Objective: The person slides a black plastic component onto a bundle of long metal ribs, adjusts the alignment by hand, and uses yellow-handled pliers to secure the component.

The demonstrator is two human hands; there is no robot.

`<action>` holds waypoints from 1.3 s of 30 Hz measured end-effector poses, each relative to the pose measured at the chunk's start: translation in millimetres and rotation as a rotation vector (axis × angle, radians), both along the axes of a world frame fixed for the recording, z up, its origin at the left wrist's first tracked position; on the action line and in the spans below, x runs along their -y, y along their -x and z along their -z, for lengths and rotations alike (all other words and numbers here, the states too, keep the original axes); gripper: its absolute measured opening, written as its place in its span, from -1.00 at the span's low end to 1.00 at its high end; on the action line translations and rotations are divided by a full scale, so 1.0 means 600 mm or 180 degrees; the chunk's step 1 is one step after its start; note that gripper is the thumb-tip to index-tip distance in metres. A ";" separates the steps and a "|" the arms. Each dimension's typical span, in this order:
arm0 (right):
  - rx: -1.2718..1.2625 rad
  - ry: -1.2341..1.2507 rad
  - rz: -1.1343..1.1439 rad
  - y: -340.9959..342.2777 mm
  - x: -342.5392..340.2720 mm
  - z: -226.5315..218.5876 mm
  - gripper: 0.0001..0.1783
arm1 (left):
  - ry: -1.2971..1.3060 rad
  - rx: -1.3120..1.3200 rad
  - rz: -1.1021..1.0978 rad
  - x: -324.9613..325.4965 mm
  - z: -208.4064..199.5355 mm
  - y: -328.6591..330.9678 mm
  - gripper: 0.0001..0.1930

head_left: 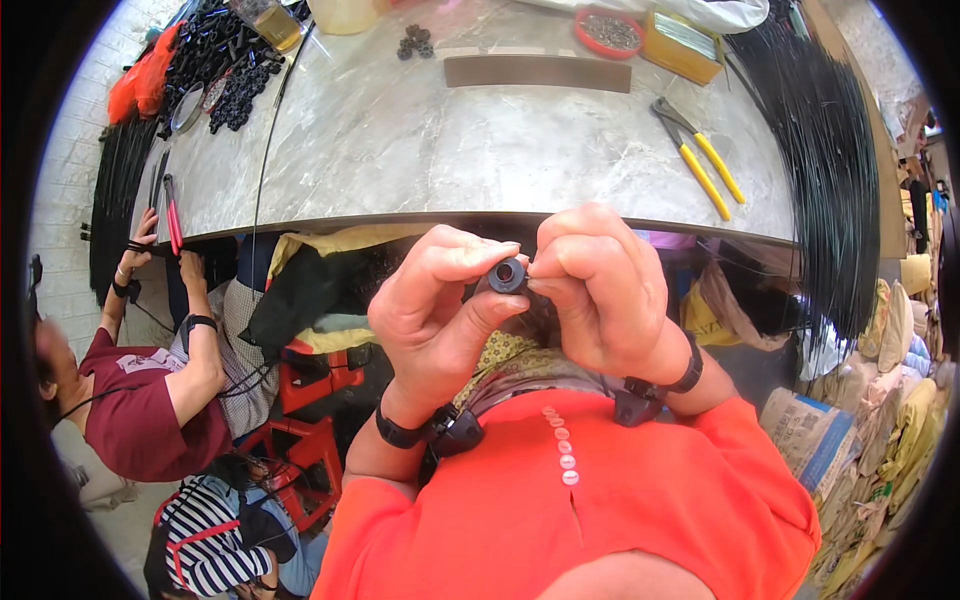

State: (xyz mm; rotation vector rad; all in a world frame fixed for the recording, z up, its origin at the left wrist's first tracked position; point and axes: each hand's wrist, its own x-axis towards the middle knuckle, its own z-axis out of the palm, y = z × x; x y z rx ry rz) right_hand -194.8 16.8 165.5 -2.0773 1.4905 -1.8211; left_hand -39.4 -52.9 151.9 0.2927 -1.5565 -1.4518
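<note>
In front of my chest, just off the table's near edge, I hold a short black tubular fitting (507, 275) with its round bore facing up. The thumb and fingertips of my left hand (425, 315) are closed round its left side. My right hand (605, 290) is closed in a pinch against the fitting's right side. Something tiny shows between those fingertips, too small to name. Farther off on the table lie yellow-handled cutting pliers (700, 160), their jaws pointing away from me.
On the grey marbled table (400, 140) lie a dark flat strip (538, 73), a red dish of small metal parts (608, 33) and a yellow box (682, 47). Long black rods (815, 170) hang over the right end. Black parts (215, 70) are heaped far left. A co-worker (150, 410) sits at left.
</note>
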 end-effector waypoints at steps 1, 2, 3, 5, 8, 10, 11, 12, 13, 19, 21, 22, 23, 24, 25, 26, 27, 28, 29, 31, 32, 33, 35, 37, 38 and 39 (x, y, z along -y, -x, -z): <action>-0.0047 -0.0041 -0.0012 0.001 0.000 -0.002 -0.77 | 0.0019 0.0033 -0.0045 -0.001 -0.001 0.000 -0.70; -0.0021 -0.0051 -0.0025 0.001 0.000 -0.002 -0.77 | 0.0023 0.0027 -0.0044 0.000 0.000 0.002 -0.70; 0.0004 -0.0062 -0.0039 -0.001 0.002 -0.003 -0.76 | 0.0026 0.0022 -0.0044 0.002 0.000 0.003 -0.71; 0.0086 -0.0131 -0.0122 -0.001 0.004 -0.003 -0.76 | 0.0020 0.0021 -0.0022 0.005 0.001 0.003 -0.71; 0.0263 -0.0286 -0.0363 0.001 0.006 -0.001 -0.77 | -0.0153 -0.0051 0.0113 0.009 0.004 -0.002 -0.72; 0.0392 -0.0365 -0.0570 0.002 0.010 0.002 -0.78 | -0.0457 -0.0211 0.0296 0.013 0.011 -0.007 -0.73; 0.0389 -0.0435 -0.0635 0.003 0.011 0.001 -0.77 | -0.0498 -0.0232 0.0335 0.016 0.012 -0.009 -0.75; 0.0386 -0.0505 -0.0698 0.006 0.010 -0.002 -0.76 | -0.0538 -0.0253 0.0376 0.019 0.012 -0.011 -0.76; 0.0383 -0.0575 -0.0759 0.007 0.010 -0.004 -0.74 | -0.0578 -0.0274 0.0419 0.023 0.012 -0.013 -0.77; 0.0947 -0.1084 -0.0859 0.020 -0.007 -0.008 -0.69 | -0.0906 -0.0515 0.0598 0.023 0.021 -0.021 -0.77; 0.0243 -0.1203 -0.0232 0.060 -0.017 -0.013 -0.69 | -0.0889 -0.0436 0.0559 0.028 0.023 -0.028 -0.77; -0.0191 -0.1247 0.0306 0.083 -0.017 -0.018 -0.70 | -0.0885 -0.0392 0.0527 0.028 0.024 -0.034 -0.76; -0.0475 -0.1227 0.0963 0.109 -0.019 -0.011 -0.69 | -0.0927 -0.0388 0.0513 0.028 0.025 -0.035 -0.76; -0.1010 -0.1374 0.1689 0.138 -0.024 -0.002 -0.61 | -0.0962 -0.0385 0.0501 0.027 0.024 -0.036 -0.76; -0.1611 -0.1539 0.2302 0.172 -0.031 0.017 -0.49 | -0.0991 -0.0383 0.0483 0.027 0.024 -0.036 -0.76; -0.1974 -0.1837 0.2589 0.203 -0.044 0.032 -0.45 | -0.0983 -0.0406 0.0484 0.029 0.027 -0.036 -0.75; -0.2341 -0.2136 0.2873 0.226 -0.054 0.045 -0.41 | -0.0977 -0.0430 0.0485 0.030 0.029 -0.037 -0.74; -0.2342 -0.2282 0.2947 0.240 -0.059 0.061 -0.40 | -0.0974 -0.0451 0.0486 0.030 0.031 -0.037 -0.73; -0.2348 -0.2433 0.3026 0.251 -0.062 0.075 -0.39 | -0.0973 -0.0440 0.0462 0.030 0.032 -0.038 -0.72; -0.2316 -0.2519 0.3121 0.266 -0.061 0.095 -0.38 | -0.0973 -0.0416 0.0407 0.031 0.033 -0.038 -0.70; -0.2277 -0.2450 0.3129 0.271 -0.058 0.101 -0.39 | -0.0936 -0.0391 0.0382 0.032 0.033 -0.038 -0.70; -0.2237 -0.2381 0.3138 0.278 -0.056 0.109 -0.40 | -0.0898 -0.0365 0.0358 0.034 0.032 -0.037 -0.69; -0.2457 -0.2196 0.3121 0.306 -0.049 0.122 -0.41 | -0.0840 -0.0334 0.0305 0.035 0.033 -0.036 -0.69; -0.1069 -0.2335 0.2506 0.317 -0.055 0.114 -0.40 | -0.0799 -0.0325 0.0257 0.035 0.034 -0.033 -0.69; 0.0399 -0.2472 0.1781 0.299 -0.056 0.082 -0.39 | -0.0756 -0.0287 0.0193 0.037 0.035 -0.031 -0.69; 0.1835 -0.2523 0.1023 0.275 -0.063 0.047 -0.38 | -0.0731 -0.0256 0.0159 0.038 0.035 -0.030 -0.70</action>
